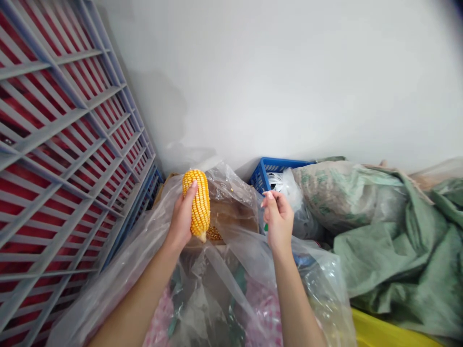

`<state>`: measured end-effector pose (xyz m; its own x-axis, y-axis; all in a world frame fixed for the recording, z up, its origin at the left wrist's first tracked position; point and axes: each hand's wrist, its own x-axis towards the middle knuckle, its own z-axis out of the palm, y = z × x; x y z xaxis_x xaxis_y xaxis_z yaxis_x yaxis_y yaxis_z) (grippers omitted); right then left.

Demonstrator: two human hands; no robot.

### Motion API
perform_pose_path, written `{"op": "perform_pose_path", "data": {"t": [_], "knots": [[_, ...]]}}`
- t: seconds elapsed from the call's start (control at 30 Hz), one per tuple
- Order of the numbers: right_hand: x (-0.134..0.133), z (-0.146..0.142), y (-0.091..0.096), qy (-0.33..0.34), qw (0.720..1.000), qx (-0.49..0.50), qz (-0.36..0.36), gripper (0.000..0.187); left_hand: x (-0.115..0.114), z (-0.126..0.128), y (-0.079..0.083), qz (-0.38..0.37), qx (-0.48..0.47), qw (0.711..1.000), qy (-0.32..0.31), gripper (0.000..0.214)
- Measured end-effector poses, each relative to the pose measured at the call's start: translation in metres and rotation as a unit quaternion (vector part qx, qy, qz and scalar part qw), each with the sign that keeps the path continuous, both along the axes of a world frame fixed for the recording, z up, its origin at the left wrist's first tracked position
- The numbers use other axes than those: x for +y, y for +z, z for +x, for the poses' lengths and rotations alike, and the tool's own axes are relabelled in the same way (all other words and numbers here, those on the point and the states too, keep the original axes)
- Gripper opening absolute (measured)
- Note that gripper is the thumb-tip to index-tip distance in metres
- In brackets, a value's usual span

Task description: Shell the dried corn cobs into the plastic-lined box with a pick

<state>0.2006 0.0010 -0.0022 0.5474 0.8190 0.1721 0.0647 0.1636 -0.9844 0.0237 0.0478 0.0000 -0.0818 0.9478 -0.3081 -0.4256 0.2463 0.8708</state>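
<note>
My left hand (183,217) is wrapped round a yellow corn cob (198,205), held upright with its pale stem end down. Apart from it, to the right, my right hand (278,217) is raised with its fingers curled closed. A small green bit shows at the lower edge of that hand; what it belongs to is hidden. Below and between the hands is a cardboard box (235,215) lined with a clear plastic bag (231,180). Loose corn kernels (214,233) lie inside, partly hidden behind the cob.
A tall grey slatted plastic frame (72,130) with red behind it stands close on the left. To the right are a blue basket (262,176) with plastic bags, a woven sack (347,193), green cloth (390,270) and a yellow edge (387,332). A white wall (271,82) rises behind.
</note>
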Motion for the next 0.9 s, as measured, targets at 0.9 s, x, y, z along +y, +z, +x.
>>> {"op": "perform_pose_path", "data": {"t": [0.9], "knots": [[-0.007, -0.057, -0.003, 0.193, 0.973, -0.084, -0.091, 0.028, -0.004, -0.003, -0.001, -0.059, -0.076, 0.991, -0.089, 0.053]]}}
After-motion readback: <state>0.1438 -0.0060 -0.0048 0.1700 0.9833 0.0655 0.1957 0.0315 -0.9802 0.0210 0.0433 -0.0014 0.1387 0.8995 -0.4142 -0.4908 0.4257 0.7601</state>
